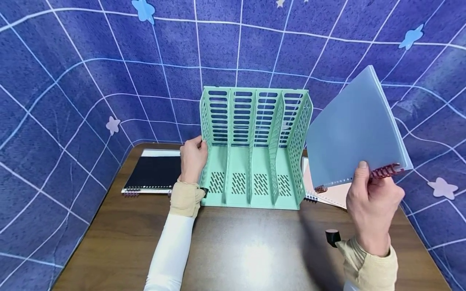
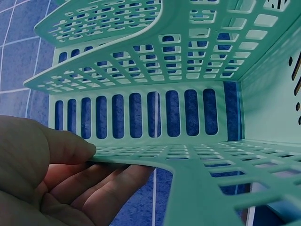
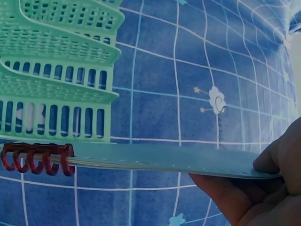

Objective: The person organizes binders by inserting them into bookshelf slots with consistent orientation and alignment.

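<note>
A mint-green file rack [image 1: 239, 161] with upright dividers stands at the back of the table, its slots facing me. My left hand [image 1: 193, 159] grips the front edge of its left side wall; in the left wrist view the thumb [image 2: 70, 148] lies on the inner side and the fingers [image 2: 106, 188] curl outside. To the right of the rack, my right hand [image 1: 375, 202] holds up a blue-grey notebook [image 1: 353, 133] with red ring binding, tilted in the air. The right wrist view shows it edge-on, its red rings [image 3: 42, 157] at the end away from the hand.
Left of the rack lies a black spiral notebook [image 1: 156, 171] over a white one. A pale pink notebook [image 1: 335, 196] with dark rings lies at the right, partly behind the raised notebook. A blue patterned cloth [image 1: 164, 93] surrounds the brown table [image 1: 233, 238].
</note>
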`<move>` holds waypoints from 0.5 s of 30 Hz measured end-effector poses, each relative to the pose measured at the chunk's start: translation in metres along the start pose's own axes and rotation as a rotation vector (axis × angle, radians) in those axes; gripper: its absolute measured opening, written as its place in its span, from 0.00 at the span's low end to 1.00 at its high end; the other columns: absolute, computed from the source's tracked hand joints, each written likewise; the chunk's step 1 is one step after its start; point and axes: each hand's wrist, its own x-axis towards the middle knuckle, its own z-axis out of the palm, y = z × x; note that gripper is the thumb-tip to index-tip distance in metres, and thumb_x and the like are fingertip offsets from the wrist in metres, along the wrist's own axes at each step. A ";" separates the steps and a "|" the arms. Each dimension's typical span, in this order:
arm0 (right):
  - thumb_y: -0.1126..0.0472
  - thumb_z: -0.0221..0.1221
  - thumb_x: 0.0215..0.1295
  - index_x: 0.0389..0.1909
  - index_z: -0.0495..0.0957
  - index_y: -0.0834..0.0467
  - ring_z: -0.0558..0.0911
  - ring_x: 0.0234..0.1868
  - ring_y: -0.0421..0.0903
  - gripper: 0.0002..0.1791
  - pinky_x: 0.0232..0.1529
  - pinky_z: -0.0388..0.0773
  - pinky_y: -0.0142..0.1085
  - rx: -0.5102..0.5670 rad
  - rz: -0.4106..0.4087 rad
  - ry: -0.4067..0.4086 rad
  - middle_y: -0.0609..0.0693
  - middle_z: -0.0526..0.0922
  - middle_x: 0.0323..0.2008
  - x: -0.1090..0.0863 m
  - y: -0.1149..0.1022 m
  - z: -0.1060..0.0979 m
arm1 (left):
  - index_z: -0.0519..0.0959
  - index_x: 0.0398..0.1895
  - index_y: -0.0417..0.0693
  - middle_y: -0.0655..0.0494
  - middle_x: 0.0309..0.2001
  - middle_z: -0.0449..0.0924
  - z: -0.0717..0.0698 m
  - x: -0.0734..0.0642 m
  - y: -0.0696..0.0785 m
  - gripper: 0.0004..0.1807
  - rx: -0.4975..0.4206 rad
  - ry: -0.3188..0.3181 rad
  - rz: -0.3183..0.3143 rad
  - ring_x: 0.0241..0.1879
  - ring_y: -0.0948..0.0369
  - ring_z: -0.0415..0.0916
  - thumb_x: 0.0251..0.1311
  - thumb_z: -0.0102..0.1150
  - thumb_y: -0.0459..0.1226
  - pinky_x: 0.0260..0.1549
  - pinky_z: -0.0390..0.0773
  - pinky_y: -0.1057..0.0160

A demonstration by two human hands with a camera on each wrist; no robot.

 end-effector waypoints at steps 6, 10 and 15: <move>0.63 0.55 0.73 0.25 0.76 0.73 0.67 0.26 0.31 0.19 0.36 0.63 0.24 0.084 0.027 0.070 0.31 0.71 0.21 -0.001 -0.011 -0.001 | 0.87 0.39 0.50 0.52 0.24 0.84 0.000 -0.002 0.002 0.12 0.001 -0.009 -0.008 0.19 0.53 0.71 0.74 0.53 0.38 0.21 0.67 0.56; 0.65 0.56 0.72 0.27 0.77 0.76 0.71 0.30 0.33 0.17 0.42 0.68 0.25 0.167 0.046 0.121 0.32 0.75 0.24 0.000 -0.022 -0.003 | 0.87 0.38 0.48 0.51 0.26 0.86 -0.001 -0.001 0.004 0.11 -0.002 -0.004 -0.004 0.21 0.52 0.74 0.74 0.54 0.37 0.23 0.68 0.56; 0.66 0.57 0.70 0.27 0.81 0.71 0.74 0.32 0.35 0.13 0.47 0.71 0.27 0.241 0.039 0.161 0.36 0.78 0.27 0.001 -0.034 -0.005 | 0.89 0.44 0.50 0.51 0.31 0.88 -0.002 -0.001 0.004 0.12 -0.005 0.005 -0.016 0.25 0.53 0.78 0.73 0.54 0.37 0.26 0.72 0.56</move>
